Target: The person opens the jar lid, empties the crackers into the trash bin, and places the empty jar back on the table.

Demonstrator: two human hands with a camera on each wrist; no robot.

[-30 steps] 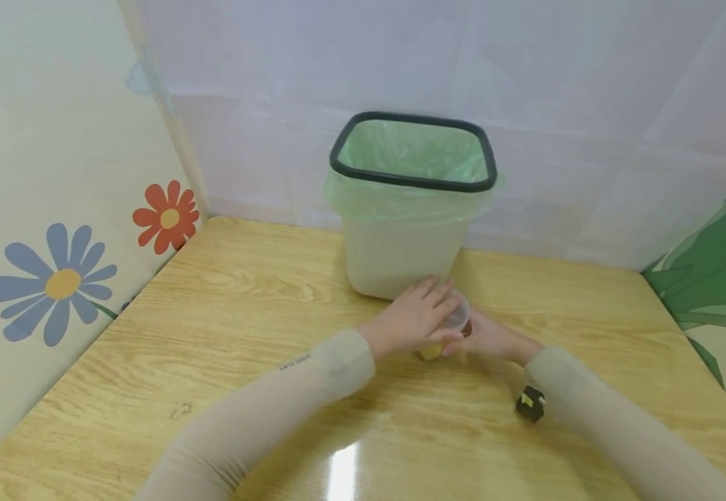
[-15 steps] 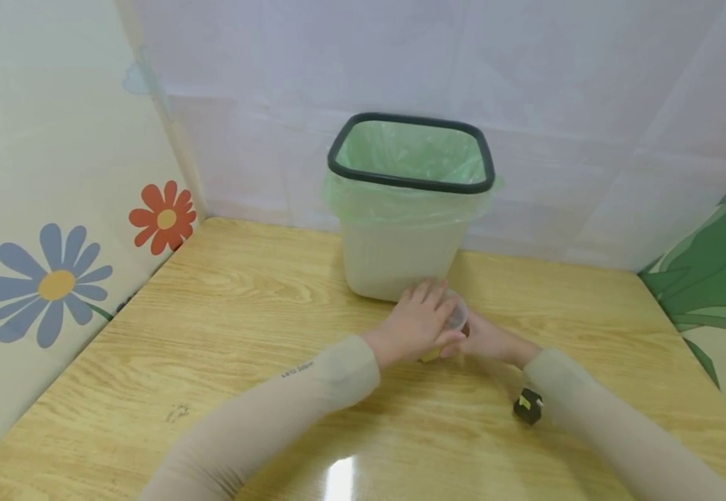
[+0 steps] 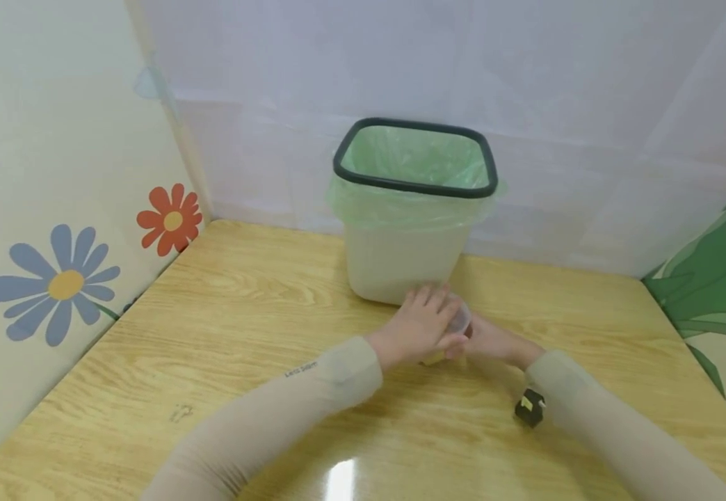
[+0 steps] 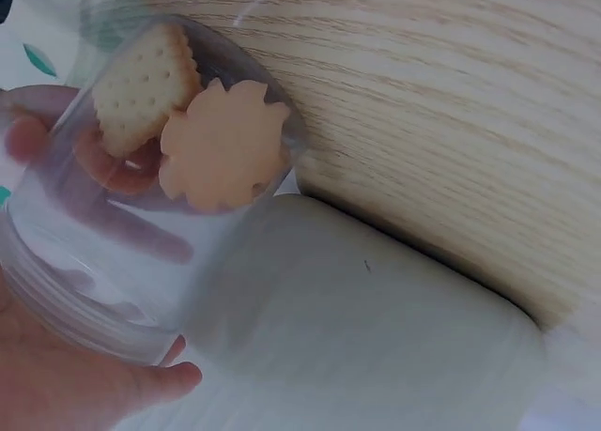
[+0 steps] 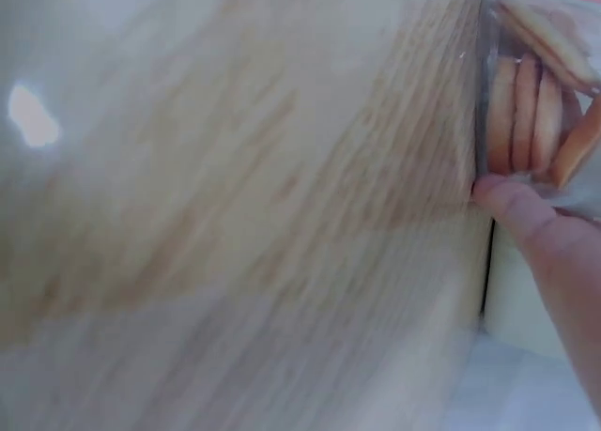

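A clear jar [image 4: 122,262] of biscuits stands at the bin's front in the head view, its upper end between both hands. Inside are a square pricked biscuit [image 4: 146,88] and a scalloped round one [image 4: 225,147]; several more biscuits [image 5: 526,112] show in the right wrist view. My left hand [image 3: 414,327] reaches over the jar's top, fingers spread across the rim and thumb on the near side, gripping it. From the right, my right hand [image 3: 494,339] holds the jar's side, its thumb [image 5: 535,224] low near the base. Much of the jar is hidden behind the left hand in the head view.
A pale bin [image 3: 400,261] with a green liner and black rim stands behind the jar on the wooden table [image 3: 263,292]. Beside the right sleeve is a small black block [image 3: 530,408] with a yellow mark. Walls enclose the table's back and sides.
Both hands stay on the jar in nearly the same place. The left thumb shows slightly shifted at the jar's near side, and the head view has moved a little.
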